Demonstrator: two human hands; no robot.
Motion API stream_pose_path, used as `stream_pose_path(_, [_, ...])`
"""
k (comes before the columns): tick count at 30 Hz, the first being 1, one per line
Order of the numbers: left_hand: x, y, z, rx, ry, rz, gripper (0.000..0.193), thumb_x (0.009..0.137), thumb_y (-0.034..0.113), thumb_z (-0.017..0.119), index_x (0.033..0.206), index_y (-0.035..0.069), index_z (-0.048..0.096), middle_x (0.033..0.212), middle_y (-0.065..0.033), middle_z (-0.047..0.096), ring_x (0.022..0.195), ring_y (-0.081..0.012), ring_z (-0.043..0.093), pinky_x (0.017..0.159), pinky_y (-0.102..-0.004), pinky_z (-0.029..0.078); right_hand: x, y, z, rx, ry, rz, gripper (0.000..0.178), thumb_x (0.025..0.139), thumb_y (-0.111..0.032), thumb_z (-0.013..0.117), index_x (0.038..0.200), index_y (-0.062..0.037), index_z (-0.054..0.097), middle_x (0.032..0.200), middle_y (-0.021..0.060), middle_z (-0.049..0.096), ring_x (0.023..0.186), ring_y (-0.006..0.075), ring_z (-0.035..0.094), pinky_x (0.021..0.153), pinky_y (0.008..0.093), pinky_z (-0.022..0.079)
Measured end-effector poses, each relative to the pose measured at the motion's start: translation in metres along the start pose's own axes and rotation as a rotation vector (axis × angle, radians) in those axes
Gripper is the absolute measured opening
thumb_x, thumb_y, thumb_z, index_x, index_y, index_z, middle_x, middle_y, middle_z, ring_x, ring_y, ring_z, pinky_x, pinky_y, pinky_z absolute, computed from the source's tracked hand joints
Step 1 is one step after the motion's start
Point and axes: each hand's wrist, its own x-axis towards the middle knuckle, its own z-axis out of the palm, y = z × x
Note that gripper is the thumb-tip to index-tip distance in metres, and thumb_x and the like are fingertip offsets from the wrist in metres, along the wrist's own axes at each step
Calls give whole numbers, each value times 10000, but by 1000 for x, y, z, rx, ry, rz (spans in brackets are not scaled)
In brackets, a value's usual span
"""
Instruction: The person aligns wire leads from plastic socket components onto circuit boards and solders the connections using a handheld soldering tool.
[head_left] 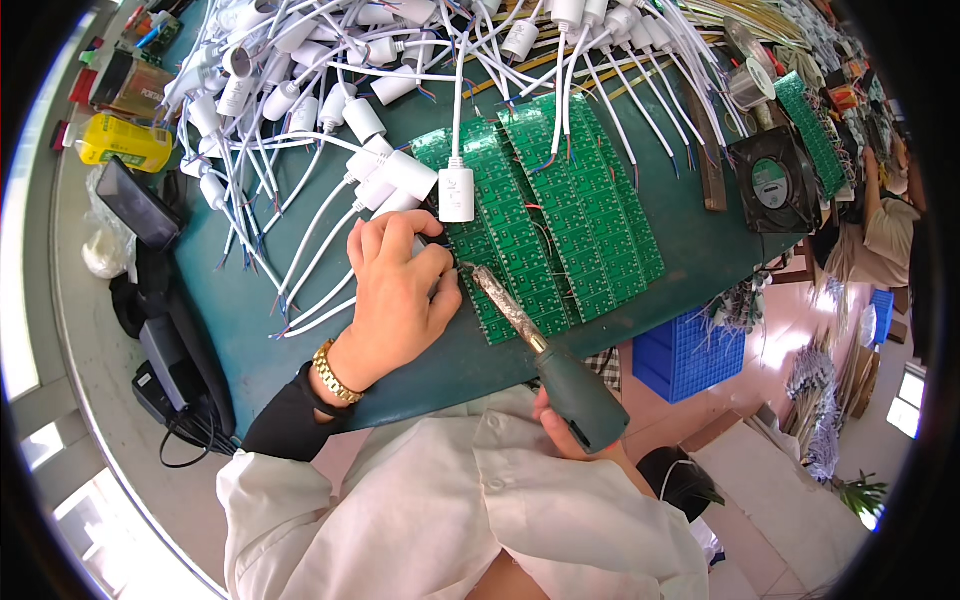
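A dark green tabletop (715, 250) spreads beneath the left hand (395, 290); farther left, a pale ledge (105, 330) curves beside bright white light (18, 280); beyond the right hand (558, 432), rightward, glare (775, 345) lies on a pinkish floor (768, 388)

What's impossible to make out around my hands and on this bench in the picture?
All in the head view:
1. What the left hand pinches: mostly hidden by its own fingers.
2. Most of the right hand: behind the soldering iron.
3. Whether the iron's tip touches anything: too small.
4. The far end of the white socket pile: cut off by the top edge.
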Motion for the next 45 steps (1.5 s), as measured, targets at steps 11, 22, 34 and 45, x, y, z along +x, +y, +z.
stream_pose_path(11, [0,0,-3,2,-60,-56,97,714,62,697,796,67,645,1116,-57,511,1112,-322,451,983,-671,274,5,1,-4,-62,-87,-72,155,888,-154,611,968,-22,602,796,86,614,667,167,587,593,305,470])
stream_pose_path(22, [0,2,2,110,-39,-45,108,713,63,693,801,82,633,1064,-43,539,1090,-316,466,986,-664,277,7,3,-19,76,-91,-8,222,730,-15,724,929,-58,635,873,44,625,776,99,592,636,194,489])
stream_pose_path(34, [-1,2,2,121,-39,-42,125,709,66,693,812,83,624,1055,-37,539,1084,-310,469,984,-660,283,1,18,-9,147,-32,-97,363,710,65,742,1050,-6,635,917,75,647,803,126,619,646,209,519])
stream_pose_path(45, [-1,0,-1,127,-56,-26,144,697,55,693,823,75,626,1071,-43,539,1070,-324,478,988,-608,314,5,3,-9,-6,-49,-64,223,781,-66,670,991,-8,626,892,72,650,726,142,649,636,256,522])
